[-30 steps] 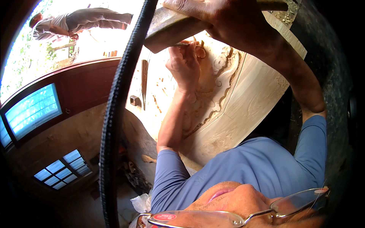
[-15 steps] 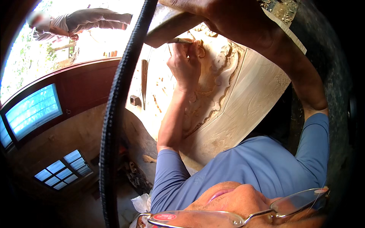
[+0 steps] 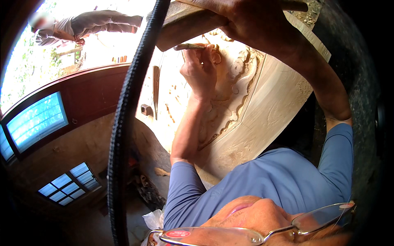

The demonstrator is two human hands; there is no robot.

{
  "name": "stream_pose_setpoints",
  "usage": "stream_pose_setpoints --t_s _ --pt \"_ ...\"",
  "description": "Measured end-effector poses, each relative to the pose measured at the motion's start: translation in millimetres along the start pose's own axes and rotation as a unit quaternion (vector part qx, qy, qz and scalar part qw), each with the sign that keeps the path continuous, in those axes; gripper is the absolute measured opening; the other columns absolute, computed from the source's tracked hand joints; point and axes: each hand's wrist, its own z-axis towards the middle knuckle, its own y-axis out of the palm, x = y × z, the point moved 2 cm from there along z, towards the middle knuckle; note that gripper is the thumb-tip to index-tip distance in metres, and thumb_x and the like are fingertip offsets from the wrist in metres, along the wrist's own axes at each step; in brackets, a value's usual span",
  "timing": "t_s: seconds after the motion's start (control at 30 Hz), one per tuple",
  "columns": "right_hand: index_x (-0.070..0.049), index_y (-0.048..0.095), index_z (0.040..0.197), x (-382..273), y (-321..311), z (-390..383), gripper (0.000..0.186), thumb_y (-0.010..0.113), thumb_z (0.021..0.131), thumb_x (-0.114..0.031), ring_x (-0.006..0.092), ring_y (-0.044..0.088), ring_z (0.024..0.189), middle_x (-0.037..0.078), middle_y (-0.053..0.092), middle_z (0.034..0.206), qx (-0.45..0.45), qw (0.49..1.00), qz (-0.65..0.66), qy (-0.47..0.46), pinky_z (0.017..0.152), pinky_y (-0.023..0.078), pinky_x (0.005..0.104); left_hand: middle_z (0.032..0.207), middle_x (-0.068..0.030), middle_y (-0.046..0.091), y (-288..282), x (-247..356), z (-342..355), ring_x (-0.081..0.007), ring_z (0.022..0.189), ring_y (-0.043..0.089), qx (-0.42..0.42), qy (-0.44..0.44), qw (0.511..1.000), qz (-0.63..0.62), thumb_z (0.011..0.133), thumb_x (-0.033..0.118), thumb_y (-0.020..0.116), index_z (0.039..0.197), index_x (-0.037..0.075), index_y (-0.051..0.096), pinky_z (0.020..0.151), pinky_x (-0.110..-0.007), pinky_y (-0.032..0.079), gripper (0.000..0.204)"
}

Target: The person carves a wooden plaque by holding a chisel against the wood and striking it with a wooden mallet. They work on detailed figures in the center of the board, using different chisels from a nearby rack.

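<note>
My left hand [image 3: 199,74] is closed around a slim carving chisel [image 3: 184,47], whose butt end sticks out past the fingers. Its cutting end is hidden by my fingers. Beneath lies a pale wooden panel [image 3: 266,110] with scrolling shapes carved in relief [image 3: 238,86]. My right hand [image 3: 254,24] grips a wooden mallet [image 3: 191,29] at the top of the view. The block-shaped head hangs just above the chisel's butt, seemingly apart from it, and the handle end [image 3: 295,5] pokes out on the other side of my hand.
A long dark narrow tool [image 3: 156,90] and a small dark square block [image 3: 145,109] rest left of the carving. Wood chips [image 3: 308,16] lie at the upper right. A thick black braided cable [image 3: 123,123] crosses the view. Another person [image 3: 82,24] stands outside, beyond a red-brown frame [image 3: 90,86].
The mallet has tilted and drawn slightly off the chisel, so more of the chisel's butt and the mallet's handle end now show. My left hand has hardly moved.
</note>
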Motion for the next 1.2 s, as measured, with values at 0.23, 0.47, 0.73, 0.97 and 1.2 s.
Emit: stream_pose_setpoints --t_s 0.23,0.47,0.73,0.97,1.2 --pt "-0.009 0.072 0.121 -4 -7 6 0.036 0.069 0.085 -0.007 0.026 0.074 0.075 0.013 0.073 0.091 -0.007 1.0 0.012 0.014 0.062 0.061 0.04 0.076 -0.0111 0.072 4 2 2 -0.022 0.064 0.073 0.006 0.005 1.0 0.011 0.098 0.01 0.072 0.1 0.003 0.061 0.057 -0.032 0.053 0.012" --pt "-0.01 0.071 0.128 2 4 3 0.048 0.072 0.08 -0.005 0.0259 0.074 0.074 0.014 0.075 0.095 0.072 0.994 0.069 0.041 0.062 0.06 0.0424 0.081 -0.0127 0.077 2 5 8 -0.018 0.072 0.076 -0.021 0.002 0.999 0.039 0.097 0.005 0.072 0.097 0.001 0.061 0.063 -0.029 0.056 0.012" --pt "-0.011 0.069 0.13 -1 10 2 0.052 0.072 0.079 -0.005 0.0252 0.074 0.078 0.013 0.074 0.096 0.038 0.999 0.005 -0.034 0.064 0.061 0.0428 0.076 -0.0114 0.074 1 2 3 -0.0185 0.066 0.073 -0.013 0.014 1.0 0.014 0.097 0.005 0.072 0.098 0.002 0.061 0.06 -0.03 0.053 0.011" --pt "-0.011 0.068 0.133 -6 -1 7 0.055 0.072 0.078 -0.006 0.0247 0.074 0.081 0.013 0.074 0.097 -0.01 1.0 0.007 -0.005 0.066 0.061 0.0431 0.075 -0.0114 0.072 2 3 2 -0.023 0.065 0.073 0.001 -0.002 1.0 0.004 0.098 0.009 0.071 0.099 0.003 0.06 0.057 -0.032 0.053 0.012" --pt "-0.013 0.069 0.131 3 15 -1 0.054 0.072 0.078 -0.006 0.0257 0.075 0.083 0.012 0.074 0.1 0.098 0.993 0.051 -0.036 0.068 0.062 0.0413 0.078 -0.0119 0.073 3 1 3 -0.0265 0.066 0.073 -0.006 0.049 0.998 0.045 0.096 0.01 0.073 0.099 0.005 0.061 0.058 -0.034 0.053 0.014"
